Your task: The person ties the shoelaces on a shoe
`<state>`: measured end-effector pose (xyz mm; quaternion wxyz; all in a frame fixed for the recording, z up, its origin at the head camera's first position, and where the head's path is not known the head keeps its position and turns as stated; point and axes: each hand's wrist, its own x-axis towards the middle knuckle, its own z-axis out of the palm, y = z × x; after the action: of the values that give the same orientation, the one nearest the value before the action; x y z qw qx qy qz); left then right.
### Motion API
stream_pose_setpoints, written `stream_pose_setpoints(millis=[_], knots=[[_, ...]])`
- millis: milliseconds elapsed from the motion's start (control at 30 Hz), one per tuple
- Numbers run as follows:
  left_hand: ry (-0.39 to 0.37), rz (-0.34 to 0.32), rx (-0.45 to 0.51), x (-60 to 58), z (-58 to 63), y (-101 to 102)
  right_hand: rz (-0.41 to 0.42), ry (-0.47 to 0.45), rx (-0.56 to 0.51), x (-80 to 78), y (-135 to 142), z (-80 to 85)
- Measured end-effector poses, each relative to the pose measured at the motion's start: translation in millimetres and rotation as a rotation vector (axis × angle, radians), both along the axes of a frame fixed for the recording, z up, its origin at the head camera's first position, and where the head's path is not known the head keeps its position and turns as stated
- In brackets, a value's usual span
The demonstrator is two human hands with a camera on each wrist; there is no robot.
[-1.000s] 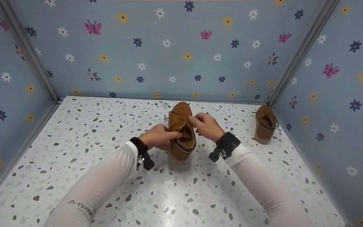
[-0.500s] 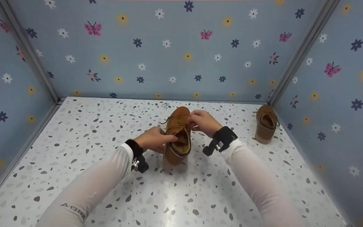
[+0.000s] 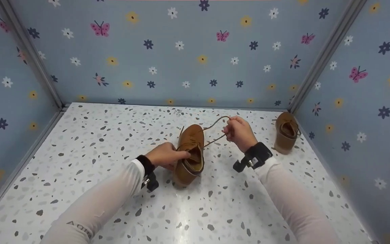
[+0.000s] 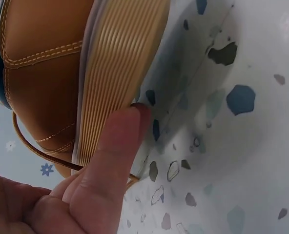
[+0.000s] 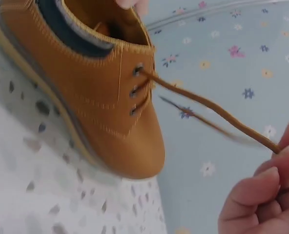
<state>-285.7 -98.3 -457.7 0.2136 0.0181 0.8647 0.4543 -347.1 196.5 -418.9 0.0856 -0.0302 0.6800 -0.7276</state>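
Observation:
A brown lace-up shoe (image 3: 192, 135) stands on the table with its toe toward the back wall. My left hand (image 3: 166, 154) grips its left side, the thumb inside the opening; in the left wrist view a finger (image 4: 116, 141) lies along the ribbed sole (image 4: 120, 53). Off the shoe's right side, my right hand (image 3: 240, 132) pinches a brown shoelace (image 3: 216, 139). In the right wrist view the lace (image 5: 217, 109) runs taut from the top eyelet to my fingertips (image 5: 287, 161), and its loose end (image 5: 198, 117) hangs free beside it.
A second brown shoe (image 3: 285, 134) stands at the right back corner of the speckled white table (image 3: 113, 210). Blue flowered panels (image 3: 188, 51) close off the back and both sides.
My right hand came in to the laces, then drew one lace out to the right. The shoe has shifted slightly left and nearer, with my left hand still holding it.

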Motion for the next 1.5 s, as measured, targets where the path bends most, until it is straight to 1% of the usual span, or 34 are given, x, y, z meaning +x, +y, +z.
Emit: stream_pose_setpoints(millis=[67,133,200,267,333,400,500,667,733,800,867,933,1000,1133,1267,1367,1500], knots=[[0.010,0.004,-0.016,1.4,-2.3,1,-0.023,-0.008,0.089,0.5,5,-9.5],[0.020,0.007,-0.028,2.7,-3.9,2,0.004,-0.028,0.222,2.7,5,-20.6],[0.027,0.013,-0.035,3.9,-4.6,2,0.083,-0.043,0.368,7.2,1,-31.4],[0.040,0.015,-0.052,4.9,-4.6,3,0.189,-0.044,0.492,12.7,-6,-40.4],[0.057,0.015,-0.070,6.0,-3.8,4,0.267,-0.008,0.578,18.0,-14,-47.3],[0.074,0.015,-0.091,6.9,-3.4,5,0.303,0.057,0.630,22.6,-21,-51.0],[0.087,0.017,-0.102,7.9,-3.9,7,0.313,0.149,0.663,27.1,-29,-54.4],[0.103,0.010,-0.083,7.8,-5.2,9,0.323,0.301,0.783,33.1,-35,-53.1],[0.131,0.009,-0.081,6.8,-5.8,8,0.313,0.364,0.828,34.6,-38,-51.4],[0.171,0.018,-0.073,5.2,-6.8,6,0.303,0.401,0.842,35.8,-41,-49.8],[0.217,0.041,-0.067,3.5,-8.0,3,0.298,0.414,0.849,36.7,-43,-49.3],[0.267,0.075,-0.039,1.5,-8.3,0,0.296,0.412,0.853,37.6,-44,-49.9],[0.316,0.114,0.004,-0.5,-7.1,-3,0.293,0.407,0.857,38.7,-44,-50.0],[0.406,0.175,0.130,-4.7,-2.4,-8,0.278,0.399,0.859,39.9,-46,-49.0],[0.483,0.220,0.203,-8.1,1.7,-13,0.270,0.400,0.869,40.0,-50,-47.1],[0.525,0.241,0.228,-8.6,3.7,-18,0.266,0.447,0.915,39.7,-53,-45.5],[0.560,0.243,0.238,-6.1,6.0,-24,0.282,0.519,0.986,41.7,-59,-40.3]])
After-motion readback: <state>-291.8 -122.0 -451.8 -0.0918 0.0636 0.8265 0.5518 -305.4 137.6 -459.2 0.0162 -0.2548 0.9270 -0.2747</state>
